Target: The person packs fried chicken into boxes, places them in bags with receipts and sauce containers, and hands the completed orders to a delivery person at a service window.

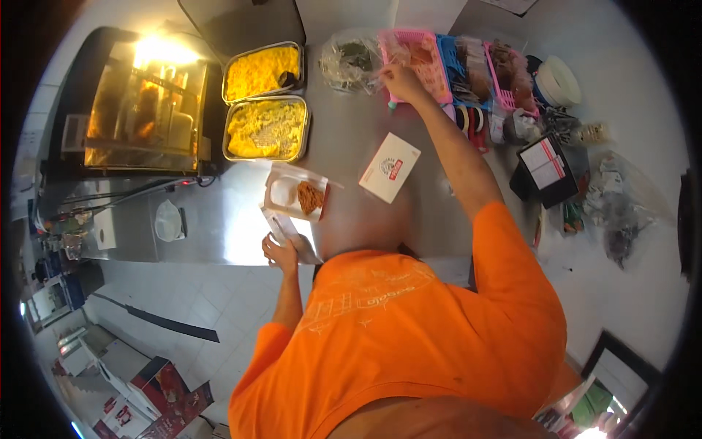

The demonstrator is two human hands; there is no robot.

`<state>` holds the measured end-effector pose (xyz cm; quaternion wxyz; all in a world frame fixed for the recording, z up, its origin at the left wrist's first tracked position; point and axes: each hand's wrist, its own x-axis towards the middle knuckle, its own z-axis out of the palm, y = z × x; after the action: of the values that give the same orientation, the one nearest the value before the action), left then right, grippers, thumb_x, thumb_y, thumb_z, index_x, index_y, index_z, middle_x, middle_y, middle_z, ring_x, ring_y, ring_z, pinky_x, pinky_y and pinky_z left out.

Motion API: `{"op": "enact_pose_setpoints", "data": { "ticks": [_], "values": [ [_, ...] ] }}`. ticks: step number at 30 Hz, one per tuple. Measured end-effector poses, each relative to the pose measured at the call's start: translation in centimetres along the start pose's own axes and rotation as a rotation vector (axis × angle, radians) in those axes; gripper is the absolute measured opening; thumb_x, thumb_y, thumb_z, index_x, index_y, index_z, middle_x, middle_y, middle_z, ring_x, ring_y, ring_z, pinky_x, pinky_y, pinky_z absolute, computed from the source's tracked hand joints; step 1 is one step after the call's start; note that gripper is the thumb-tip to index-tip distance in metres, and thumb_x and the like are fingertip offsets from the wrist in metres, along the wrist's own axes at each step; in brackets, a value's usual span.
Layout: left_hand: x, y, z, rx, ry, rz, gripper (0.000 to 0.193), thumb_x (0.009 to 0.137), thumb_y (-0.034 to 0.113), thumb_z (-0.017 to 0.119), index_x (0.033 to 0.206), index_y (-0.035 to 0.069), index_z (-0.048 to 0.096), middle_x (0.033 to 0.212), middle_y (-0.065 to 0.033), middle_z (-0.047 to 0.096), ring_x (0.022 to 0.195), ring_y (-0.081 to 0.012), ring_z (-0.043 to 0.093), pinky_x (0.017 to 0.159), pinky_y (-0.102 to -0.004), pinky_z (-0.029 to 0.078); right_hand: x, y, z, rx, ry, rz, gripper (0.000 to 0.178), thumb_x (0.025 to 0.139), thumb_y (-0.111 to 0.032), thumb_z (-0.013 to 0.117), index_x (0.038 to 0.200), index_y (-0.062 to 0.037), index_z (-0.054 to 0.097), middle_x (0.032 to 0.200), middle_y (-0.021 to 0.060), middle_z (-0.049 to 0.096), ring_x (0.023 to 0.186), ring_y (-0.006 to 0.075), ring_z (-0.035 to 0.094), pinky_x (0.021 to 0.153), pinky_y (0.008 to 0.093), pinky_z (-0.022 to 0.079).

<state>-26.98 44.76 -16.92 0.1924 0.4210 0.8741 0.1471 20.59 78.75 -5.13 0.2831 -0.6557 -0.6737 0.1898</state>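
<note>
My left hand [280, 251] is at the near edge of the table, its fingers curled at the raised lid of an open cardboard food box [275, 172]. Inside the box lie a brown fried piece of food [310, 197] and a round whitish item [284, 192]. My right hand [398, 82] stretches far forward to the left side of a pink plastic basket [437, 80]. Its fingers are pinched together beside clear plastic; what they hold is too small to tell. A closed white box [390, 167] with red print rests between my arms.
Two metal trays [305, 130] of yellow food stand beside a lit glass warming cabinet [146, 110]. Blue [455, 62] and pink baskets of packets line the back, next to a clear bag [351, 62]. A black holder [545, 172] and stacked white lids [559, 80] are at right.
</note>
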Motion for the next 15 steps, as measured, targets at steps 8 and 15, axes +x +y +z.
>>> {"op": "enact_pose_setpoints", "data": {
  "ticks": [8,15],
  "values": [
    [-9.1,-7.0,-0.9,0.136,0.241,0.169,0.074,0.073,0.015,0.082,0.138,0.002,0.050,0.136,-0.0237,0.051,0.132,-0.0436,0.043,0.112,-0.0534,0.034,13.8,6.0,13.3,-0.183,0.157,-0.084,0.043,0.088,-0.010,0.059,0.132,-0.0111,0.062,0.144,0.0130,0.056,0.129,0.0313,0.055,0.110,0.0421,0.042],
    [-12.9,-8.3,-2.1,0.333,0.087,-0.274,0.062,0.071,0.025,0.079,0.128,0.013,0.060,0.127,-0.0173,0.060,0.122,-0.0389,0.052,0.103,-0.0534,0.042,19.1,11.5,11.3,-0.226,-0.104,-0.141,0.030,0.084,-0.025,0.067,0.112,-0.0127,0.069,0.106,0.0153,0.072,0.096,0.0348,0.071,0.083,0.0508,0.055]
  ]
}}
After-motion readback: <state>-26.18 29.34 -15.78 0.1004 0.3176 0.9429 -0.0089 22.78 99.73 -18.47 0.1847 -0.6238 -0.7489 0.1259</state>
